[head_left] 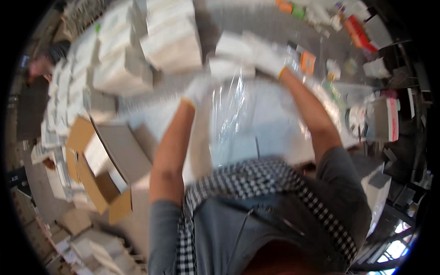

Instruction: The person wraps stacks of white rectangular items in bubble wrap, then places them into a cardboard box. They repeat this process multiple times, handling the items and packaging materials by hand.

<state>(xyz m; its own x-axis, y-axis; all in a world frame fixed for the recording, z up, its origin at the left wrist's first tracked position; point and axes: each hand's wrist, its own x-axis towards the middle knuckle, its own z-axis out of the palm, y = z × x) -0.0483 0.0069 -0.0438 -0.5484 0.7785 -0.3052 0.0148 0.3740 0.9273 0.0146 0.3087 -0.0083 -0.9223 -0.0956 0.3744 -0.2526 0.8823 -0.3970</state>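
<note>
Both my hands wear white gloves with yellow cuffs and are blurred by motion. My right hand [266, 54] reaches over the right side of a small white stack [232, 68] at the far part of the table; whether it grips the stack cannot be made out. My left hand [200, 88] is just nearer than the stack, at the left edge of a sheet of clear, shiny plastic film [229, 110]. Its fingers are smeared. The film spreads between my forearms over a pale blue-white surface [270, 110].
Several tall white stacks [172, 46] stand at the far left. An open cardboard box [98, 192] with white contents is near left. On the right lie an orange packet [307, 63], a red box [360, 33] and an open white box [382, 120]. Another person's hand [41, 66] shows far left.
</note>
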